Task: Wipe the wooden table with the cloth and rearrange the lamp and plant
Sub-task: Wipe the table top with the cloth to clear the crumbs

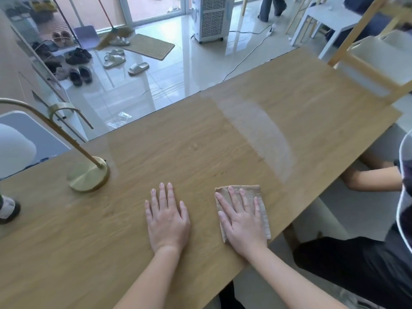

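Observation:
A folded tan cloth [256, 192] lies on the wooden table [200, 139] near its right edge. My right hand [242, 217] presses flat on the cloth, fingers spread. My left hand [167, 216] rests flat on the bare wood just left of it, holding nothing. A brass lamp stands at the left: round base [90, 175], slanted stem [66, 134] and white shade [15, 148] at the frame edge. A damp wiped streak [260, 134] curves across the table beyond the cloth. At the far left edge, a dark-based pot [7, 210] is partly cut off; no plant shows.
Another person sits at the right of the table, an arm [374, 177] under its edge. A wooden chair frame [370, 63] stands at the far right corner. Beyond the table are glossy floor tiles, shoes [75, 59], a white fan unit [211, 18] and its cable.

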### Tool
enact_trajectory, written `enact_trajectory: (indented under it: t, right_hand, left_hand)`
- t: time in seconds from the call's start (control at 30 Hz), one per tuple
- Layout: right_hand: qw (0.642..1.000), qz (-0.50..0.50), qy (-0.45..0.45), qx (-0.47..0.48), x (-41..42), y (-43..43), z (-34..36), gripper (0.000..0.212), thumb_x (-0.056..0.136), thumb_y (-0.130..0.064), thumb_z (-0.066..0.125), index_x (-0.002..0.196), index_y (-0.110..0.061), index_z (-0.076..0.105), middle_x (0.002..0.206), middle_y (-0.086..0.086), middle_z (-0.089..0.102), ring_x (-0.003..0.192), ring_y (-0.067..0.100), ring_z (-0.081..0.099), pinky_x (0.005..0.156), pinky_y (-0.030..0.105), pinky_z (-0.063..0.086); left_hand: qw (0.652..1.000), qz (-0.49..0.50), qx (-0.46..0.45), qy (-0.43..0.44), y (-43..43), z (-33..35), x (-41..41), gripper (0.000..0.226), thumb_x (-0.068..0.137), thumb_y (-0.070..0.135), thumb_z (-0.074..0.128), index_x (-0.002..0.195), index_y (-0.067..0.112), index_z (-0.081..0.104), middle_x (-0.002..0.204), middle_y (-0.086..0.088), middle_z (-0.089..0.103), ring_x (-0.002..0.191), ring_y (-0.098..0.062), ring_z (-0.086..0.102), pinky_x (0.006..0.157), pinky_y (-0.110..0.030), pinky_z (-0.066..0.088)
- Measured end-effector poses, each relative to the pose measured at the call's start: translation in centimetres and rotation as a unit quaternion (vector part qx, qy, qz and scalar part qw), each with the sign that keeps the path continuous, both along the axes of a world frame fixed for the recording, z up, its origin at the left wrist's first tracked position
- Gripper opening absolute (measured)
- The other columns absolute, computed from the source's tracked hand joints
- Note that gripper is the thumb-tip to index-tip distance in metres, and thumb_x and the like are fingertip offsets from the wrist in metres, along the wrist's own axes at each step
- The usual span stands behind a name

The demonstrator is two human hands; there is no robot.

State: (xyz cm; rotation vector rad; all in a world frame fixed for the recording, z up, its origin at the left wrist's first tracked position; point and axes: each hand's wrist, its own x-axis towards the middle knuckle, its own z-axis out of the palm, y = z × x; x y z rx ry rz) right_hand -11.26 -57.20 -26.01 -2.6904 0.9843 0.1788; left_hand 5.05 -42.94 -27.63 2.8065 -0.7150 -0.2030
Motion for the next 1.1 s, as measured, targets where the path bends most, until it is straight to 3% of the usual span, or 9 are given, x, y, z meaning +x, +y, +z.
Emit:
enact_trajectory:
  t: [0.13,0.37,0.5,0.77,0.9,1.1]
  right_hand:
    - [1.000,-0.015,0.003,0.004,-0.4,1.4,0.3,0.052,0.110,-0.064,0.010,0.158,-0.066,-0.011,0.173,-0.023,-0.018,0.160,0.010,-0.026,0.127,0.045,-0.024]
    - [1.000,-0.007,0.006,0.001,0.2,0.2,0.6,0.053,0.108,-0.066,0.008,0.160,-0.066,-0.005,0.175,-0.023,-0.011,0.162,0.009,-0.018,0.130,0.046,-0.017]
    - [0.999,-0.042,0.003,0.005,2.5,-0.7,0.5,0.057,0.105,-0.066,0.005,0.162,-0.063,0.003,0.177,-0.021,-0.002,0.164,0.012,-0.008,0.131,0.050,-0.009]
    - [0.992,-0.127,0.017,0.005,9.3,1.4,0.8,0.058,0.109,-0.058,0.013,0.165,-0.054,-0.001,0.179,-0.008,-0.003,0.165,0.024,-0.006,0.130,0.059,-0.007]
    - [0.996,-0.086,0.021,0.006,12.1,4.2,0.7,0.059,0.109,-0.059,0.013,0.166,-0.053,-0.001,0.180,-0.008,-0.004,0.165,0.024,-0.007,0.130,0.060,-0.007]
    - [0.997,0.070,0.022,0.006,17.2,15.5,0.9,0.059,0.108,-0.062,0.009,0.165,-0.054,-0.005,0.178,-0.012,-0.009,0.165,0.021,-0.013,0.130,0.057,-0.011]
  left_hand:
    - [1.000,-0.005,-0.004,0.009,0.0,0.2,-0.1,0.071,0.105,0.050,0.019,0.171,0.022,0.017,0.178,0.000,0.016,0.165,-0.025,0.011,0.134,-0.048,0.006]
    - [0.999,-0.038,-0.011,0.031,1.1,0.6,0.3,0.070,0.106,0.051,0.016,0.171,0.026,0.008,0.179,0.003,0.005,0.166,-0.020,0.001,0.134,-0.044,0.002]
    - [0.997,-0.071,-0.015,0.038,5.1,0.9,0.2,0.067,0.108,0.051,0.015,0.171,0.032,0.003,0.178,0.007,-0.002,0.165,-0.014,-0.007,0.134,-0.039,-0.005]
    - [1.000,0.001,-0.017,0.024,17.1,1.0,1.5,0.061,0.110,0.050,0.027,0.169,0.042,0.014,0.179,0.008,0.005,0.166,-0.014,-0.001,0.134,-0.039,0.000]
    - [0.999,0.048,-0.014,0.013,23.2,1.0,2.2,0.061,0.109,0.051,0.026,0.168,0.042,0.020,0.178,0.006,0.014,0.166,-0.016,0.006,0.134,-0.040,0.005]
    - [0.992,0.129,-0.008,0.003,30.7,0.6,1.1,0.061,0.108,0.052,0.027,0.168,0.040,0.026,0.177,0.004,0.020,0.165,-0.019,0.012,0.134,-0.041,0.009]
